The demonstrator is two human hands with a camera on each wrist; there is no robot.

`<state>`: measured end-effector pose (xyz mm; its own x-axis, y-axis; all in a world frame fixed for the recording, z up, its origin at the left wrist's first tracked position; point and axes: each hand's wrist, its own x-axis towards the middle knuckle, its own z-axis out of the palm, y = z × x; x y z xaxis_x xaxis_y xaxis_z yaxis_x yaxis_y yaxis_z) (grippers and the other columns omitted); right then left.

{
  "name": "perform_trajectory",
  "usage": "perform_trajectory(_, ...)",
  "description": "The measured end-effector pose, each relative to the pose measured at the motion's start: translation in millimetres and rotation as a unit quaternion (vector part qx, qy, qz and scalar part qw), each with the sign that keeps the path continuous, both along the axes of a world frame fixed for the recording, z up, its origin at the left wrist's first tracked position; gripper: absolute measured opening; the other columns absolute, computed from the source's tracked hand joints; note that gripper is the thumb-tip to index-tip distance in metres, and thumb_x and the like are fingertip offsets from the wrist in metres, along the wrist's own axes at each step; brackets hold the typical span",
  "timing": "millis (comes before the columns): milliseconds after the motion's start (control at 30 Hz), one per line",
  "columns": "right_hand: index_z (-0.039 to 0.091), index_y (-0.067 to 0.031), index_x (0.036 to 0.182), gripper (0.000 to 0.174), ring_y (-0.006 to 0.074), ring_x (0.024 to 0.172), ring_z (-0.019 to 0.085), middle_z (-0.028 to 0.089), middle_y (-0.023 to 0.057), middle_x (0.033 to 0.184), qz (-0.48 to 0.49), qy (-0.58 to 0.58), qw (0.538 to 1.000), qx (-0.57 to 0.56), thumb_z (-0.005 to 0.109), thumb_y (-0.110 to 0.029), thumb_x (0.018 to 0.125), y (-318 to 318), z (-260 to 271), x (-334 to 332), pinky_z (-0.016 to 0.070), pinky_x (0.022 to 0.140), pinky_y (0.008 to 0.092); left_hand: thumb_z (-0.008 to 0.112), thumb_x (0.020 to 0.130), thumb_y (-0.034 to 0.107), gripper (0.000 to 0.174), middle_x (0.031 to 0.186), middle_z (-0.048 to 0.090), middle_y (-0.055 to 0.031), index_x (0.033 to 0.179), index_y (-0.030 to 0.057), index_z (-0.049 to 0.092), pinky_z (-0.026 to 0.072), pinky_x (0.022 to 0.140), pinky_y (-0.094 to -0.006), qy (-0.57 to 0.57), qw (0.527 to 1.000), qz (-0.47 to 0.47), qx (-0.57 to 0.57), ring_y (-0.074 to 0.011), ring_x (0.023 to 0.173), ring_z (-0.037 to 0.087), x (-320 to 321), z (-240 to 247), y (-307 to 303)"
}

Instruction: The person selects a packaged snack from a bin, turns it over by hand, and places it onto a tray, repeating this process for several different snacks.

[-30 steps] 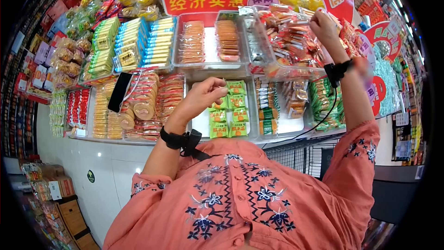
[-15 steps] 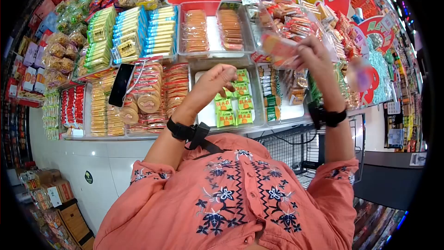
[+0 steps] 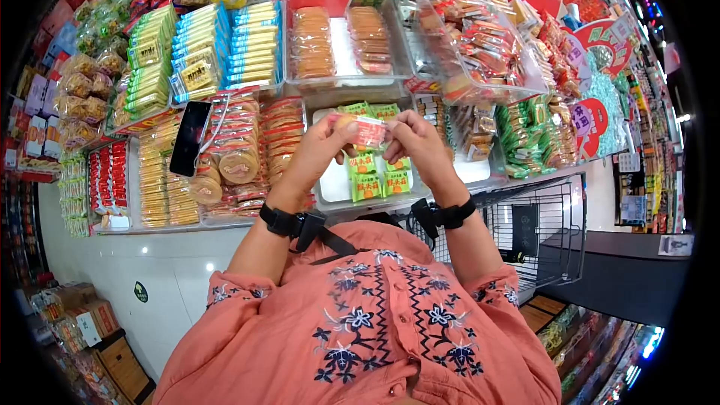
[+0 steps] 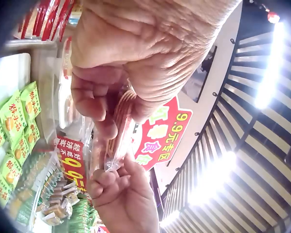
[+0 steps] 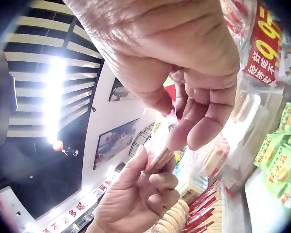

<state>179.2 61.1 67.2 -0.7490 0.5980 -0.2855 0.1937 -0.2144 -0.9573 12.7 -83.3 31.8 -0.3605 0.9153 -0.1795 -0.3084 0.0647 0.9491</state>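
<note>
Both hands meet in front of the chest over the tray of green packets [image 3: 367, 186]. Between them is a small clear package with red print [image 3: 369, 132]. The left hand [image 3: 324, 148] pinches one end between thumb and fingers; the right hand [image 3: 421, 151] pinches the opposite end. In the left wrist view, thin stacked slices show inside the package [image 4: 122, 121], with the left hand [image 4: 136, 58] above and the right hand [image 4: 128, 199] below. The right wrist view has the package [image 5: 160, 148] between the right hand [image 5: 174, 73] and the left hand [image 5: 136, 199].
Trays of wrapped snacks surround the hands, with a raised bin of red packages [image 3: 484, 45] at the right. A phone [image 3: 190, 138] with a white cable lies over the left trays. A wire cart [image 3: 551, 232] stands below the counter at the right.
The right hand has come from the red-package bin down and left, bringing a package to the left hand. The left hand now grips the package too.
</note>
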Motion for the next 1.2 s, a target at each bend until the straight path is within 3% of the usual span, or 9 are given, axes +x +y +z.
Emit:
perform_trajectory(300,0.056,-0.0022,0.107,0.021,0.0142,0.064,0.066,0.068,0.0081,0.090,0.019,0.022,0.999,-0.019,0.058,-0.021,0.100,22,-7,-5,0.0527,0.059,0.0260,0.054,0.104,0.044,0.040,0.093,0.066,-0.0011,0.114,0.0059,0.059,0.0459,0.060,-0.0234,-0.006,0.999,0.029,-0.024,-0.0102,0.075,0.062,-3,0,22)
perform_trajectory(533,0.055,0.0011,0.108,0.026,0.0168,0.062,0.067,0.070,0.0127,0.092,0.068,0.013,0.996,-0.048,0.059,-0.022,0.097,52,-13,-4,0.0535,0.057,0.0279,0.052,0.105,0.035,0.031,0.092,0.065,-0.0020,0.110,0.0056,0.059,0.0461,0.060,-0.0232,0.031,0.995,0.073,-0.053,-0.0105,0.076,0.063,6,11,26)
perform_trajectory(567,0.058,-0.0025,0.106,0.021,0.0136,0.064,0.065,0.068,0.0077,0.090,0.077,0.003,0.995,-0.062,0.061,-0.022,0.097,52,-11,-5,0.0534,0.060,0.0278,0.052,0.105,0.033,0.029,0.091,0.065,-0.0016,0.108,0.0054,0.059,0.0461,0.060,-0.0229,0.044,0.994,0.080,-0.064,-0.0099,0.076,0.063,7,12,25)
perform_trajectory(667,0.058,-0.0023,0.107,0.022,0.0140,0.064,0.065,0.068,0.0082,0.090,0.107,0.022,0.990,-0.090,0.061,-0.022,0.097,57,-18,-5,0.0532,0.060,0.0279,0.053,0.104,0.031,0.027,0.091,0.065,-0.0015,0.108,0.0050,0.060,0.0462,0.060,-0.0224,0.057,0.990,0.086,-0.094,-0.0093,0.076,0.063,12,16,16)
perform_trajectory(1200,0.059,0.0013,0.106,0.024,0.0131,0.060,0.063,0.069,0.0093,0.087,-0.002,-0.006,1.000,-0.031,0.061,-0.020,0.096,43,-18,33,0.0491,0.056,0.0257,0.055,0.103,0.037,0.034,0.093,0.066,-0.0005,0.109,0.0051,0.062,0.0455,0.060,-0.0219,0.096,0.987,-0.074,-0.110,-0.0069,0.076,0.062,10,-8,31)
